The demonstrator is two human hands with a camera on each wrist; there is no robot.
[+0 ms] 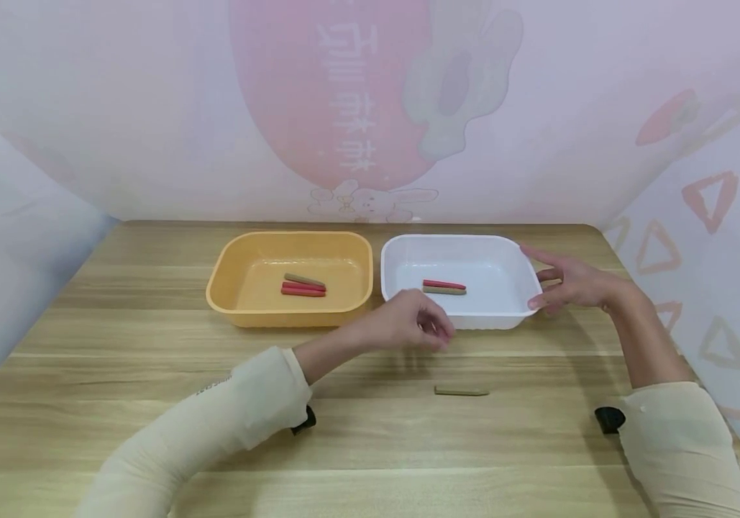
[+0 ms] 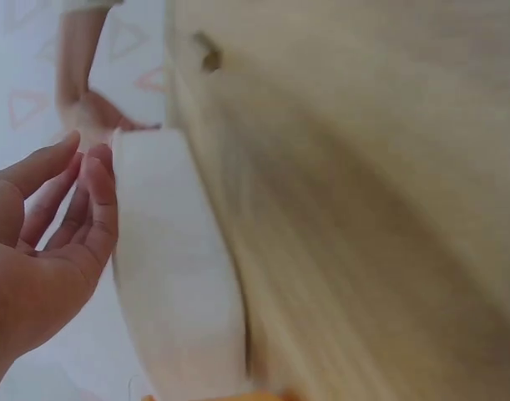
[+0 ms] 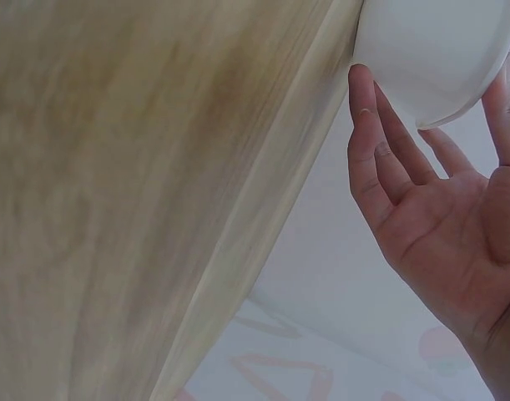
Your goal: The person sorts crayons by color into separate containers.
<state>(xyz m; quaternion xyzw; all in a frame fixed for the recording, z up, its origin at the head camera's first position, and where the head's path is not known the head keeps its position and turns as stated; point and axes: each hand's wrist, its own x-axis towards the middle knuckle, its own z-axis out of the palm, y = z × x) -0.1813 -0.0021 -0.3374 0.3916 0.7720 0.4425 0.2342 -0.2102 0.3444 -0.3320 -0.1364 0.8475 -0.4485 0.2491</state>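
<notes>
My right hand [image 1: 567,283] holds the right end of a white plastic bin [image 1: 518,320], its thumb over the rim and its fingers spread along the outside wall, as the right wrist view shows. My left hand [image 1: 408,321] hovers by the bin's front left corner, fingers loosely bent and holding nothing. Inside the white bin lie a red crayon [image 1: 442,284] and an olive-brown crayon [image 1: 444,291], side by side. Another olive-brown crayon [image 1: 461,391] rests on the table in front, tip toward the right.
Left of the white bin stands a yellow bin [image 1: 227,295] with two red crayons [image 1: 303,291] and one olive-brown crayon [image 1: 305,279]. The wooden table [image 1: 370,446] meets a printed backdrop [image 1: 169,144] behind the bins and at the right side.
</notes>
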